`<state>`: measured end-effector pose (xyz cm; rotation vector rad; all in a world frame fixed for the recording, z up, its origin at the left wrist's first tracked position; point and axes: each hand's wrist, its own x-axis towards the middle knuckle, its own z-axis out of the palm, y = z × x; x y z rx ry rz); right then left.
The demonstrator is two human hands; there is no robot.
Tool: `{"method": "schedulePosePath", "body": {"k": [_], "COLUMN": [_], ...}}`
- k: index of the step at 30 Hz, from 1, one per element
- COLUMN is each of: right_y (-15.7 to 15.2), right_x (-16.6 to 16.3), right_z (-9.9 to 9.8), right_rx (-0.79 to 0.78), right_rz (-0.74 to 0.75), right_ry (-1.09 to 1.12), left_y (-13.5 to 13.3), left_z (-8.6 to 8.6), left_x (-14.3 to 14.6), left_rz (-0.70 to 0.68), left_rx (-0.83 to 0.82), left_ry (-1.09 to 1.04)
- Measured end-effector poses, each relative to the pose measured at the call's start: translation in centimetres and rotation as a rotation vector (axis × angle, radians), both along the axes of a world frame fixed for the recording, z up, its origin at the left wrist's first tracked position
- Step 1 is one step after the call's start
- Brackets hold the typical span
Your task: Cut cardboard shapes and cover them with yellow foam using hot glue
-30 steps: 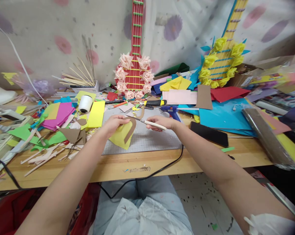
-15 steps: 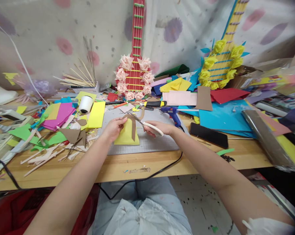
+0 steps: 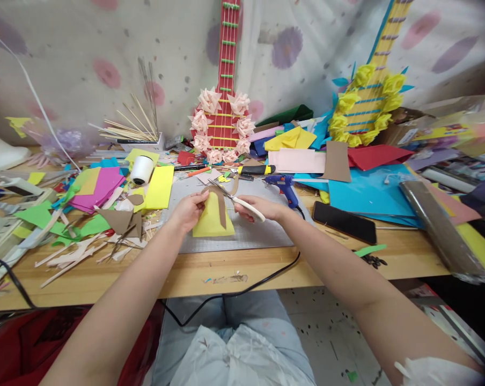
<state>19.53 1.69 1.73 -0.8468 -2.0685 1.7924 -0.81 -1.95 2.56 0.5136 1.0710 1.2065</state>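
Observation:
My left hand [image 3: 191,210] pinches the upper left edge of a yellow sheet [image 3: 210,221], which looks like felt or foam. Brown material [image 3: 221,208] curves along the top of that sheet and hangs down its right side as a strip. White-handled scissors [image 3: 248,208] are in my right hand [image 3: 254,206], fingers wrapped through the handles. The blades point up and left, at the brown edge near the top of the sheet. Beneath both hands lies a grey cutting mat [image 3: 194,245].
A blue glue gun [image 3: 283,188] stands right of my right hand, its black cable [image 3: 262,281] running over the table edge. Beyond it lies a black phone [image 3: 344,222]. Scraps [image 3: 75,252] crowd the left side. A red guitar model [image 3: 222,126] stands behind.
The yellow sheet's lower end has swung slightly right. My right hand and the scissors have shifted a little left, with the blades closer to the brown edge.

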Motion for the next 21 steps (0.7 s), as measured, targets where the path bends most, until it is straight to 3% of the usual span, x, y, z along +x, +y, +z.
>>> {"method": "schedulePosePath", "body": {"k": [5,11,17,21], "right_y": [0.1,0.3,0.7,0.5], "right_x": [-0.5,-1.4,-0.9,-1.2], "right_z": [-0.2,-0.4,-0.2,-0.6], "right_rx": [-0.008,-0.047,0.019,0.061], "right_rz": [0.015,-0.069,-0.287,-0.371], "right_ry": [0.044,0.069,0.064,0.051], "left_y": [0.1,0.1,0.4,0.6], "left_z": [-0.2,-0.6,-1.1,-2.1], "left_x": [0.1,0.9,0.8,0.9], "left_rz": [0.026,0.087,0.204,0.210], "left_rx": [-0.012,-0.021,-0.010,0.047], "left_ry": [-0.065,-0.157,-0.302,-0.284]}}
